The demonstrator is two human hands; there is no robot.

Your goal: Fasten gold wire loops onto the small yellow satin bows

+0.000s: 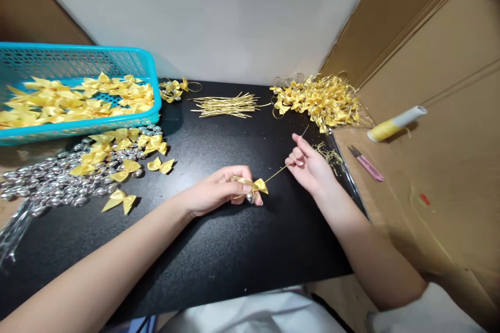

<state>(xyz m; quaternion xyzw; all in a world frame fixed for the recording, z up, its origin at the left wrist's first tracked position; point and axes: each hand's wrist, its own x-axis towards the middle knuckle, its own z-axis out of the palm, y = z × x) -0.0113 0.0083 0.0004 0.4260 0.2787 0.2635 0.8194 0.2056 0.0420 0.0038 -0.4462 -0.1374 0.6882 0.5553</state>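
Observation:
Over the middle of the black table, my left hand pinches a yellow ribbon bow together with a looped gold wire. A small silver bell or bead hangs below the thumb; its exact kind is hard to make out. From the bow a thin gold wire runs up and right to my right hand. The fingers of that hand are closed on the wire, and its free end sticks out past the fingertips. Both hands are raised slightly above the tabletop.
At the left stands a blue plastic basket of yellow bows. Silver beads and loose bows lie before it. Cut gold wires lie at the back, finished bow pieces back right. Pink-handled snips and a roll are right.

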